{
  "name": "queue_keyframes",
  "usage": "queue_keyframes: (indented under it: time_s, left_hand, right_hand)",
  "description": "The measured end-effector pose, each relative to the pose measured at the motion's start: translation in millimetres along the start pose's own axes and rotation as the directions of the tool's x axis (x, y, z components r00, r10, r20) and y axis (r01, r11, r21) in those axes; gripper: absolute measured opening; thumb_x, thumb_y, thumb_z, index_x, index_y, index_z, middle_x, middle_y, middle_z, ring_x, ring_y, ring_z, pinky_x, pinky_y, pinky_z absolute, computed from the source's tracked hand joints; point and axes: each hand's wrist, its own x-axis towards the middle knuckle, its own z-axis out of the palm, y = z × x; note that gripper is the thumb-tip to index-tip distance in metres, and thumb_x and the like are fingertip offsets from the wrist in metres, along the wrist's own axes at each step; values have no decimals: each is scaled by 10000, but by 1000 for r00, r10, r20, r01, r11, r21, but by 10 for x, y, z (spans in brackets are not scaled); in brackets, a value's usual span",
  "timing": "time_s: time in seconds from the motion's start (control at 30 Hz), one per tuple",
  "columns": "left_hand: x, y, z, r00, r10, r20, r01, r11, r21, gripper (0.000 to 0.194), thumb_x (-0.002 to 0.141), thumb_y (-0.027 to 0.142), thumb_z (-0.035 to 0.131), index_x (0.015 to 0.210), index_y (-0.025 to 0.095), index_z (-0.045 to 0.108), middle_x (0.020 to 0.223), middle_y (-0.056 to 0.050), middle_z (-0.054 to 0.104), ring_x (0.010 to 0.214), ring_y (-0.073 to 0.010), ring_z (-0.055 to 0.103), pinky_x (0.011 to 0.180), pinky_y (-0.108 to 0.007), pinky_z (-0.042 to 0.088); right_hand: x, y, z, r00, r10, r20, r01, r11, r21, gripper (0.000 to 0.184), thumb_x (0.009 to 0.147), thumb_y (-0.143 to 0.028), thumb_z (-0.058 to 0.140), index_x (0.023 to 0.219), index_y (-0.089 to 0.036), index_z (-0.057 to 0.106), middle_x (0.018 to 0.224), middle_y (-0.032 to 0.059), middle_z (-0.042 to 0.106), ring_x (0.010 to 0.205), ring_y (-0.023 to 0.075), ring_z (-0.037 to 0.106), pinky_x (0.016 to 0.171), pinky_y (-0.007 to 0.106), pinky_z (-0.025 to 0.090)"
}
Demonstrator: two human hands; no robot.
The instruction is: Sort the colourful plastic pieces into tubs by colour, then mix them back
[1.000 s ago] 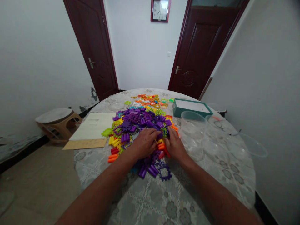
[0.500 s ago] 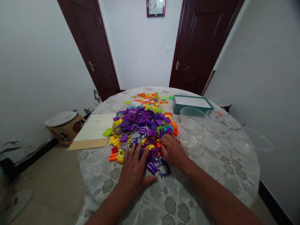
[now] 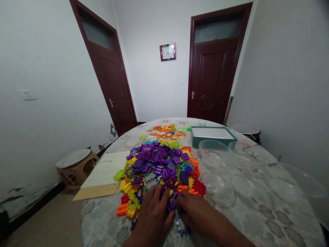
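A heap of plastic interlocking pieces [image 3: 159,168], mostly purple with yellow, orange, green and red ones, covers the middle of a round table [image 3: 257,209] under a grey lace-patterned cloth. My left hand [image 3: 153,218] lies palm down on the near edge of the heap, fingers stretched forward over purple and yellow pieces. My right hand [image 3: 194,212] rests beside it, fingers curled down onto purple pieces at the heap's near side. I cannot make out whether either hand has hold of a piece.
A smaller scatter of orange pieces [image 3: 166,131] lies farther back. A teal box [image 3: 212,136] and several clear plastic bowls [image 3: 214,151] stand at right. A white sheet on cardboard [image 3: 102,173] lies at left. A low stool [image 3: 74,164] and two dark doors are beyond.
The view has tilted up, so the hands sit lower in frame. My left hand slid from the cloth back onto the heap's edge, close beside my right hand.
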Motion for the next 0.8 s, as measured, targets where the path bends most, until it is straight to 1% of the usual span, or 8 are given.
queue_keyframes:
  time_s: [0.1,0.2,0.27,0.33,0.43,0.57,0.67,0.8]
  left_hand:
    - [105,52,-38,1000,6,19,-5,1000,-28,518,842,294,752,1353,272,664,1424,-131,635,1296,-368,561,1061,-543,503]
    - [161,67,-83,997,-9,72,13,998,-60,480,862,327,764,1331,268,679,1373,-119,652,1225,-344,584,1039,-520,506]
    - [167,70,-102,994,-29,106,36,997,-68,457,882,345,760,1325,261,682,1326,-113,663,1174,-322,596,1011,-490,509]
    - [149,73,-101,992,-54,118,60,997,-53,421,893,366,760,1295,259,695,1276,-110,674,1133,-315,605,972,-472,510]
    - [97,60,-63,992,-81,93,83,996,-17,408,890,386,775,1275,271,706,1239,-99,684,1108,-310,616,954,-466,498]
    - [40,16,7,999,-47,15,46,998,42,482,898,404,782,1343,256,671,1235,-97,706,1090,-305,637,962,-465,489]
    - [32,2,22,999,-27,-22,28,997,69,509,928,445,742,1383,239,646,1238,-111,718,1088,-301,652,954,-453,498]
    - [28,5,4,1000,-9,9,9,998,67,464,907,477,747,1301,239,687,1265,-119,715,1140,-320,648,976,-471,502]
  right_hand:
    - [-52,10,-55,1000,-15,-18,15,1000,1,346,871,-224,613,1202,-187,707,1265,143,700,1119,294,694,935,362,502]
    - [-152,-65,-144,993,-78,84,77,997,21,475,761,-383,800,1205,-237,716,1272,112,701,1114,318,694,909,371,516]
    - [-193,-155,-174,977,-90,193,92,996,-4,499,697,-353,849,1174,-262,736,1277,97,707,1071,327,713,849,365,525]
    - [-193,-235,-164,969,-62,239,75,996,-46,410,728,-252,786,1137,-250,758,1271,109,719,1036,323,730,810,356,525]
    - [-136,-253,-102,985,-71,157,78,996,-38,321,781,-165,656,1066,-236,786,1178,103,761,998,280,738,796,323,520]
    - [-60,-103,-29,995,-95,37,97,994,-52,280,840,-183,597,1033,-220,796,1086,103,795,926,261,744,746,302,509]
    - [-35,-2,-29,997,-73,2,73,993,-98,266,865,-190,591,1040,-196,792,1062,130,807,899,276,751,728,313,505]
    - [-15,38,-84,999,-49,5,49,991,-121,205,839,-227,666,1002,-197,788,1018,137,814,866,283,753,724,319,517]
